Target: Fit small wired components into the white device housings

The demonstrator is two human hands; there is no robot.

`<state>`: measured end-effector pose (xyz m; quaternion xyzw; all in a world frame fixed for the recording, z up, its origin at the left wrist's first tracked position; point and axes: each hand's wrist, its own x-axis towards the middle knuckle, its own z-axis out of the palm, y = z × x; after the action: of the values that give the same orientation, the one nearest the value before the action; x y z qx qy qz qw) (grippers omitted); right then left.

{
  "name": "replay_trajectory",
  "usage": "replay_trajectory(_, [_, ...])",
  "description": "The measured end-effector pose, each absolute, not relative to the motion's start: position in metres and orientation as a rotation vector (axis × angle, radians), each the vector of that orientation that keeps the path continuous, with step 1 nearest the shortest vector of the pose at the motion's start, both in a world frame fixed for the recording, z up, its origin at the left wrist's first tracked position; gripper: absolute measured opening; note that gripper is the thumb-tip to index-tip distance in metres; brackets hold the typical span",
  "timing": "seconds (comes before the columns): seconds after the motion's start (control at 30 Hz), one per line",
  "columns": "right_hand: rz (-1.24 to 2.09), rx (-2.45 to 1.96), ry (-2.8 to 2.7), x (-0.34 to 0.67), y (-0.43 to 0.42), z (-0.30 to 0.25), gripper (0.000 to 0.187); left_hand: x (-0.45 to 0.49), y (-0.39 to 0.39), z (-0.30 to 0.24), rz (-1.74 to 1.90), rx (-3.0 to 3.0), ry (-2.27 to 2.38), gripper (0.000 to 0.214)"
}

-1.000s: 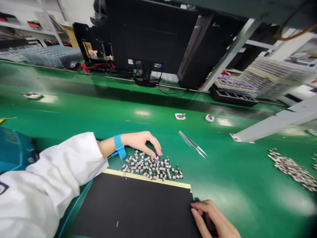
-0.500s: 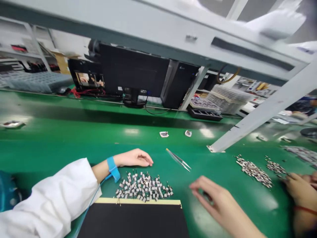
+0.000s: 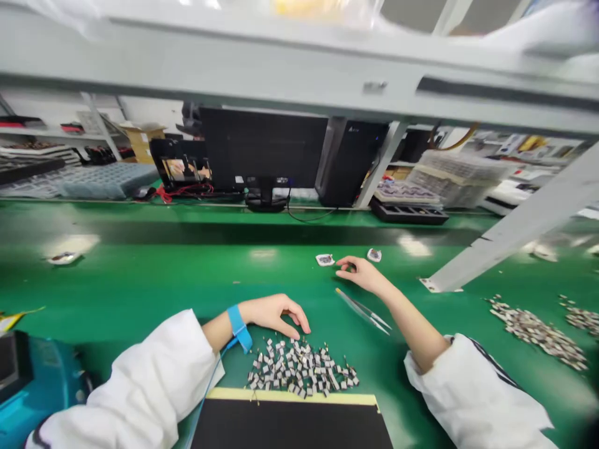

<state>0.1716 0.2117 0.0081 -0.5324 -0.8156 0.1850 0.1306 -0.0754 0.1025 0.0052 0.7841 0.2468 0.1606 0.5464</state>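
Note:
My left hand, with a blue wrist strap at its wrist, hovers at the back edge of a pile of small silvery parts with dark leads. Its fingers are curved and apart, with nothing seen in them. My right hand reaches over the green mat, thumb and fingers apart and empty. Its fingertips are just right of a small white-rimmed piece. A second such piece lies just behind that hand. Metal tweezers lie on the mat between the pile and my right forearm.
A black board with a yellow edge strip lies in front of the pile. More small parts are heaped to the right, near a slanted white post. A monitor stands at the back; a teal device sits at left.
My right hand has moved forward and left from the front right to the white-rimmed pieces. My left hand's fingers have spread more. The view has shifted, and the other person's hands are out of sight.

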Motion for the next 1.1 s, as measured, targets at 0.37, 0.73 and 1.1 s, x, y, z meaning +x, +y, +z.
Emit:
replay_trajectory(0.37, [0.470,-1.381,-2.241,0.141,0.221,-0.019,0.071,-0.078,0.095,0.021,0.335,2.120,0.757,0.034])
replay_trajectory(0.73, [0.513,-1.369,-2.208,0.136,0.237,-0.017,0.047,-0.075,0.092,0.036,0.114,2.268,1.007,0.012])
replay_trajectory(1.1, [0.452,-1.200,-2.266,0.143,0.166,0.015,0.047,-0.069,0.084,0.042,0.058,2.372,1.171,0.012])
